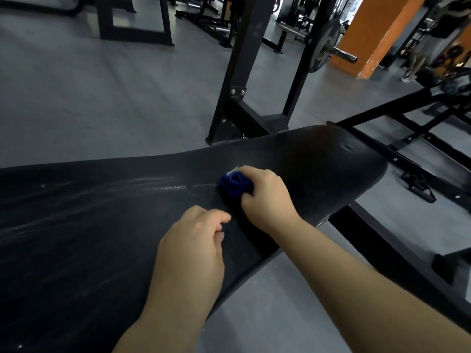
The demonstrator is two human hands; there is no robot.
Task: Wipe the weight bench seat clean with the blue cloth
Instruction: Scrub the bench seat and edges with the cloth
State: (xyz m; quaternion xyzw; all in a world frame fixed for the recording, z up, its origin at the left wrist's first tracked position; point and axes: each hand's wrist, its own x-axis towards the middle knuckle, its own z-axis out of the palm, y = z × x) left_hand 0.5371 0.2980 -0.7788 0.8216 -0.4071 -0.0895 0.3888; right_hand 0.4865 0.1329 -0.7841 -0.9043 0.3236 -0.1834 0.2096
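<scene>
Fingers [251, 174] of the right hand [265, 197] are curled tight over the bunched blue cloth [235, 186], pressing it down onto the black seat [318, 159]. Only a dark blue wad with a bit of pale tag shows past the knuckles; the rest of it is hidden under the palm. The left hand [193, 240] rests just beside the right wrist, its fingers loosely curled with nothing in them, knuckles on or just above the pad; which of the two I cannot tell.

The step in hand looks like the wiping itself, partway along. Pale wet streaks [163, 186] run leftward from the cloth across the worktop, and fainter smears spread further left toward the near end. The rounded far end to the right looks dull and mostly free of such marks, though the light is poor there.

The next move seems to call for steady downward pressure and a long sweep along the pad, so the streaks get taken up and not just spread. The cloth is bunched small, so overlapping passes are likely needed, and the edges of the pad may want a turn too.
</scene>
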